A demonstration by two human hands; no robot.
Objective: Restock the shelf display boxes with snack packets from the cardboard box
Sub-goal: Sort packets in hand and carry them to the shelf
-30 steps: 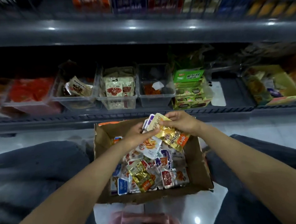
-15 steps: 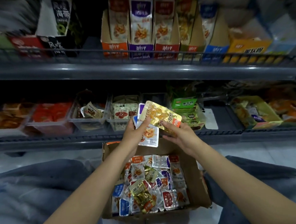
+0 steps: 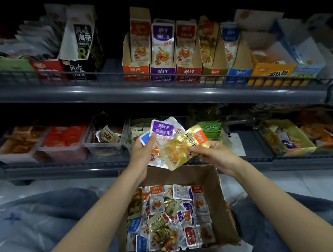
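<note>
gold packet (image 3: 179, 150) held in the air above the cardboard box (image 3: 222, 196), in front of the lower shelf (image 3: 67, 166). its long axis runs diagonally, lower left to upper right, with the orange label end pointing up-right and the printed face to the camera. right hand (image 3: 211, 155) pinches its right edge near the orange end. left hand (image 3: 142, 156) grips a fan of packets (image 3: 162, 131), purple-topped one upright in front, and the gold packet overlaps them. loose packets (image 3: 166, 218) fill the box floor. display boxes (image 3: 161, 70) stand upright on the upper shelf (image 3: 160, 94). vs 1 s ago: both hands have risen from just over the box, the orange end has swung from down-right to up-right, and the view has tilted up.
</note>
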